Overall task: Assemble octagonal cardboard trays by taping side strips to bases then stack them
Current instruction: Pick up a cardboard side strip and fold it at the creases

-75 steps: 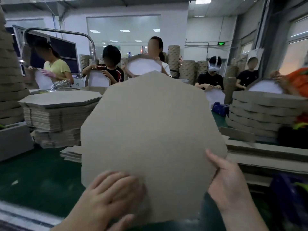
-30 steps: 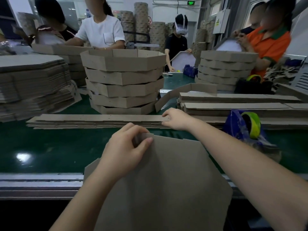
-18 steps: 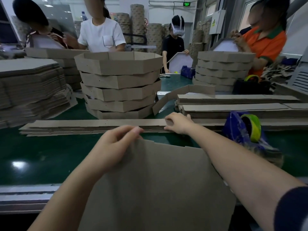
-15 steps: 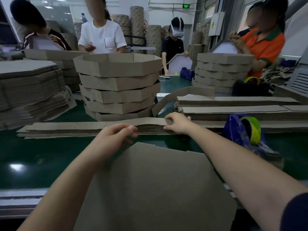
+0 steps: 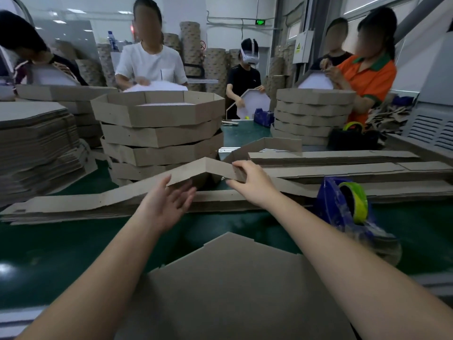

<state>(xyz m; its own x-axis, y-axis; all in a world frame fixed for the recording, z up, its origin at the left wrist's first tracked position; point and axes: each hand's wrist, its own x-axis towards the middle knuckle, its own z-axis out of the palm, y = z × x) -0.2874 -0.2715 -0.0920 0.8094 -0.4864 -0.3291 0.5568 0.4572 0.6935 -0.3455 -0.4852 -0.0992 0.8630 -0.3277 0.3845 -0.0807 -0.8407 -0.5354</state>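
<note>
A flat octagonal cardboard base (image 5: 232, 285) lies at the near table edge between my forearms. My right hand (image 5: 252, 182) pinches the top side strip (image 5: 196, 171) and holds its middle up off the strip pile (image 5: 73, 207), so the strip arches with a fold at its peak. My left hand (image 5: 169, 202) is open, palm up, with its fingertips under the raised strip's left slope. A stack of finished octagonal trays (image 5: 159, 133) stands behind the strips.
A blue tape dispenser (image 5: 348, 209) with yellow-green tape sits at the right. More strip piles (image 5: 343, 165) lie beyond it. Flat bases are stacked high at the left (image 5: 31, 148), another tray stack (image 5: 311, 119) at the back right. Several people work across the green table (image 5: 49, 253).
The base was lowered from in front of me onto the near table edge. My left hand let go of it and moved to the strip, which my right hand lifted into an arch.
</note>
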